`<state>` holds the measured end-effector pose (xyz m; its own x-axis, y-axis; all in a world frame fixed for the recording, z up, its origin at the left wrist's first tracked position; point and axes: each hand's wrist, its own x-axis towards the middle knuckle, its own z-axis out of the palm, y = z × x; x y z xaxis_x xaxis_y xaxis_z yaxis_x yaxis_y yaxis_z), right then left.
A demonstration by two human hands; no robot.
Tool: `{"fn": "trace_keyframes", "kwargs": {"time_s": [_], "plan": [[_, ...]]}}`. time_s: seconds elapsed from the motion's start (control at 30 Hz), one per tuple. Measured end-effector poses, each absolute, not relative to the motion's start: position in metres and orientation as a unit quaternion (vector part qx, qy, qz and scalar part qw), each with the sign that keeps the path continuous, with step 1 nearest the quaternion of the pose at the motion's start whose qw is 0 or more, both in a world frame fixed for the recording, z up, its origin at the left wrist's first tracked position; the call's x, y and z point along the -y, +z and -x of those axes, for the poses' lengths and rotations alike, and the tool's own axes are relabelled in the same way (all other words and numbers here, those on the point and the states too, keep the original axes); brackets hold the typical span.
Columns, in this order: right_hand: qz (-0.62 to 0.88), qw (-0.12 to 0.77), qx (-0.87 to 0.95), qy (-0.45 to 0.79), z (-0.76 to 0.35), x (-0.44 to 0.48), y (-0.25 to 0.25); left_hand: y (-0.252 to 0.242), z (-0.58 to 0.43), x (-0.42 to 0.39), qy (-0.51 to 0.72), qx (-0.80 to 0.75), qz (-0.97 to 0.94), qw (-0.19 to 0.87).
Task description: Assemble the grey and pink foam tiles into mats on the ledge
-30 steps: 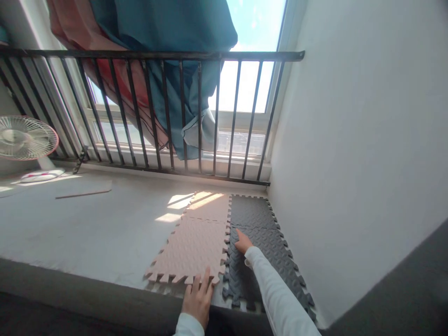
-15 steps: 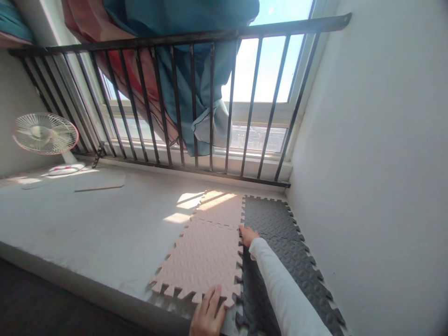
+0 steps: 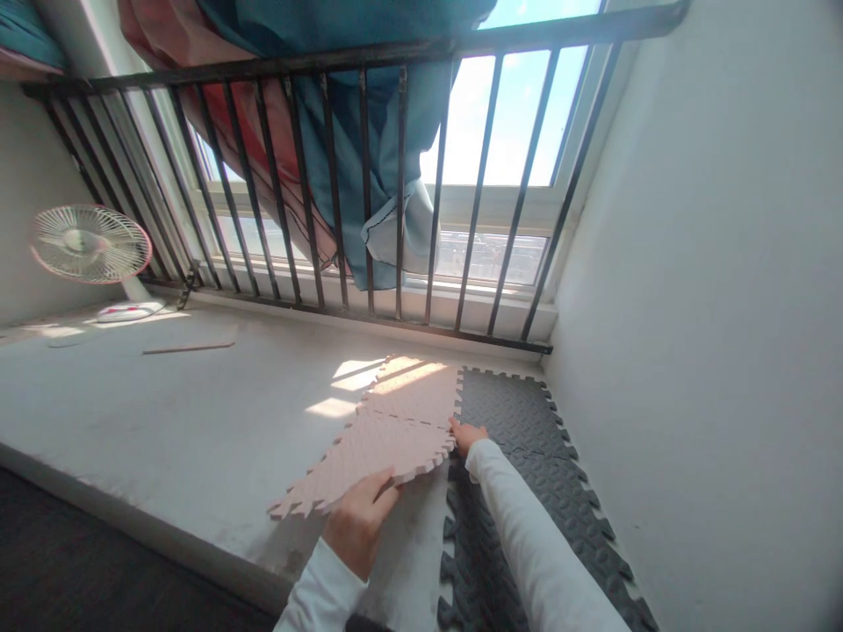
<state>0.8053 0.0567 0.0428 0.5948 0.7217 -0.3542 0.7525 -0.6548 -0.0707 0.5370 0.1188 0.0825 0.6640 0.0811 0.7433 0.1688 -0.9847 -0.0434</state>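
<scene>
Head view, quick notes. Concrete floor point(image 3: 164, 404) fills 7 to 9 o'clock; black metal railing point(image 3: 329, 60) crosses 12 o'clock, with a teal curtain point(image 3: 382, 149) behind it, broken up by the bars and cut off by the frame top. Dark grey foam mat point(image 3: 520, 412) lies at 4 to 5 o'clock, partly hidden under the right sleeve. Pink foam mat point(image 3: 388, 439) sits at 6 o'clock, tilted, near side raised. I read the left hand point(image 3: 359, 522) as gripping its near edge. Right hand point(image 3: 469, 436) has fingertips point(image 3: 454, 425) at its right edge; I can't tell if they pinch. Small fan point(image 3: 90, 244) stands at 9 o'clock.
</scene>
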Motion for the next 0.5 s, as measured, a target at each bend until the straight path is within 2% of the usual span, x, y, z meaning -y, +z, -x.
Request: {"fn": "trace_keyframes", "kwargs": {"time_s": [0.13, 0.27, 0.5], "plan": [[-0.891, 0.036, -0.409, -0.193, -0.806, -0.057, 0.042, 0.103, -0.533, -0.147, -0.381, 0.085, 0.921, -0.005], [-0.897, 0.024, -0.400, -0.188, -0.805, -0.055, 0.038, 0.141, -0.518, -0.177, -0.415, 0.201, 0.884, -0.073], [-0.903, 0.016, -0.392, -0.174, -0.796, -0.053, 0.034, 0.197, -0.457, -0.240, -0.498, 0.466, 0.729, -0.058]]}}
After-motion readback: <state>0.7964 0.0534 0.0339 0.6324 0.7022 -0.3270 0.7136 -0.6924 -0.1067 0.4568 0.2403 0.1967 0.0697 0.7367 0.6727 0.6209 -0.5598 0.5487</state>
